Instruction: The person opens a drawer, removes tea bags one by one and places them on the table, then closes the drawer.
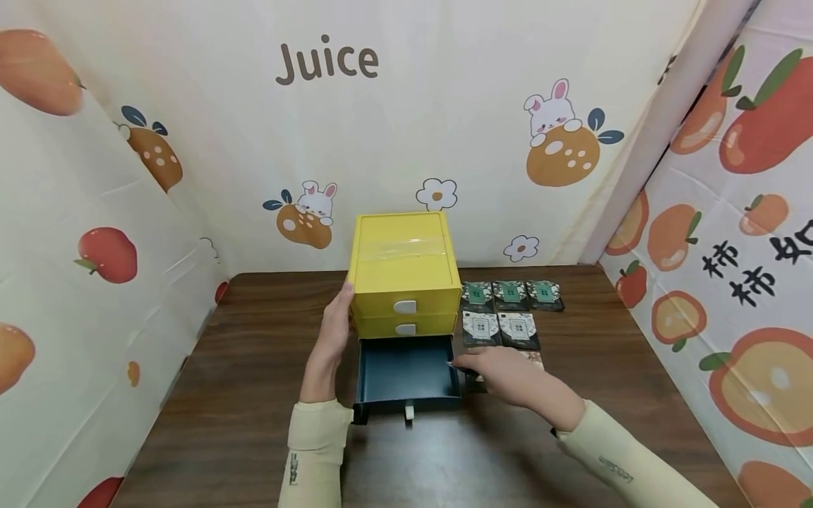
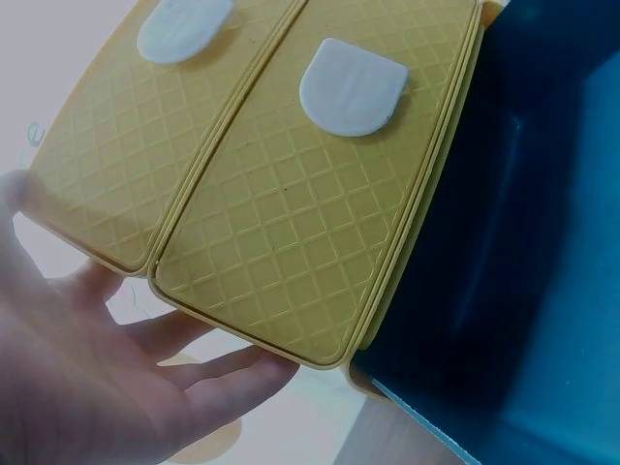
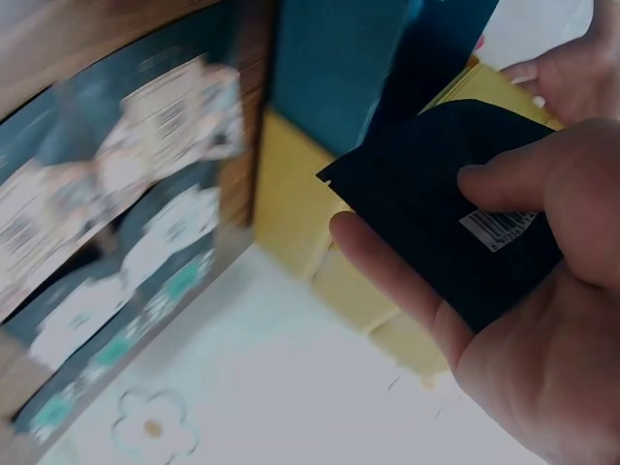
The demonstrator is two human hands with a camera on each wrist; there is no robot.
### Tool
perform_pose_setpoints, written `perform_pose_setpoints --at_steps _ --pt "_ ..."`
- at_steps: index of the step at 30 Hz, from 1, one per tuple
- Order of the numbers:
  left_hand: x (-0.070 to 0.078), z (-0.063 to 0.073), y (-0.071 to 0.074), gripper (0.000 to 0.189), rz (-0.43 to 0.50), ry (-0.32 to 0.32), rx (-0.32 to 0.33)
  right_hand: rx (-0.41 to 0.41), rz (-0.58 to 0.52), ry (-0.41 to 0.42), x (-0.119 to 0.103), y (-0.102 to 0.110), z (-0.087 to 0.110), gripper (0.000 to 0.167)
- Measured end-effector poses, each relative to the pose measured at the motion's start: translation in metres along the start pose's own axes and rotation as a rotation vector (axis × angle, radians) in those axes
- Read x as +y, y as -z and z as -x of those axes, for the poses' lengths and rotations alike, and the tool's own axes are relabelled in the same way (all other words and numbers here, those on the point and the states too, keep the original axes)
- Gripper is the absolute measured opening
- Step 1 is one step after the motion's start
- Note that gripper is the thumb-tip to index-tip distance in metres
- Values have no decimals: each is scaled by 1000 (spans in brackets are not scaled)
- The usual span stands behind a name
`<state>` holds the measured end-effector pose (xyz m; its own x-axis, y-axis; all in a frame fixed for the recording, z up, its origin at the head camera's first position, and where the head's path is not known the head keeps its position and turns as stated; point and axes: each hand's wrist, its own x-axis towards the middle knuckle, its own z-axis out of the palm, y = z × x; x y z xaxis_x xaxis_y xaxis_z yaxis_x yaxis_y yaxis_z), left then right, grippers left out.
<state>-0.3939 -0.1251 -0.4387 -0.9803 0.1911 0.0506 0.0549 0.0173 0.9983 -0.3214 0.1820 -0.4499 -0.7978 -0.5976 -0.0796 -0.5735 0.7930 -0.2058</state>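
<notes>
A small yellow drawer cabinet stands on the table, with its dark blue bottom drawer pulled out. My left hand rests against the cabinet's left side; in the left wrist view its fingers are extended along that side. Between thumb and fingers, my right hand holds a flat dark sachet with a barcode, just beside the drawer's right wall. No contents show in the drawer. More sachets lie in rows right of the cabinet: green-labelled ones at the back, white-labelled ones in front, and peach-patterned ones partly hidden by my right hand.
Two shut yellow drawers with white tabs sit above the pulled-out one. The wooden table meets a fruit-printed curtain behind the cabinet, with similar cloth at both sides.
</notes>
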Motion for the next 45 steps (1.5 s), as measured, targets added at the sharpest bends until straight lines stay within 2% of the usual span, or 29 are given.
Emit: perform_pose_setpoints --at_steps 3,8,11,15,20,23,26,29,32,34,36,41,45 --pt "9 4 -2 55 -25 -9 -3 10 18 -52 21 0 18 55" --pt "11 4 -3 54 -49 -22 2 36 7 -149 65 -4 53 52" --pt "0 -3 -1 55 -47 -24 7 60 3 -216 88 -6 71 50" --pt "-16 -9 4 61 -49 -11 36 113 31 -283 113 -19 83 50" --pt "-20 -9 6 67 -54 -15 49 164 56 -329 135 -51 89 49" --pt "-20 -9 6 69 -63 -25 49 185 67 -330 143 -65 93 42" --pt "-20 -9 4 69 -77 -38 64 191 63 -311 147 -71 94 42" --pt "-20 -9 2 68 -83 -46 65 131 12 -302 148 -71 99 48" --pt "-21 -10 1 67 -81 -50 59 35 -95 -332 148 -68 103 54" --pt "-22 -10 1 66 -80 -54 57 6 -161 -353 148 -66 105 59" --pt "-22 -10 0 66 -82 -57 58 17 -185 -343 148 -65 107 59" --pt "-23 -9 -2 65 -86 -56 66 111 -150 -266 153 -70 109 42" --pt "-22 -9 -1 65 -89 -64 85 143 -143 -258 156 -74 107 42"
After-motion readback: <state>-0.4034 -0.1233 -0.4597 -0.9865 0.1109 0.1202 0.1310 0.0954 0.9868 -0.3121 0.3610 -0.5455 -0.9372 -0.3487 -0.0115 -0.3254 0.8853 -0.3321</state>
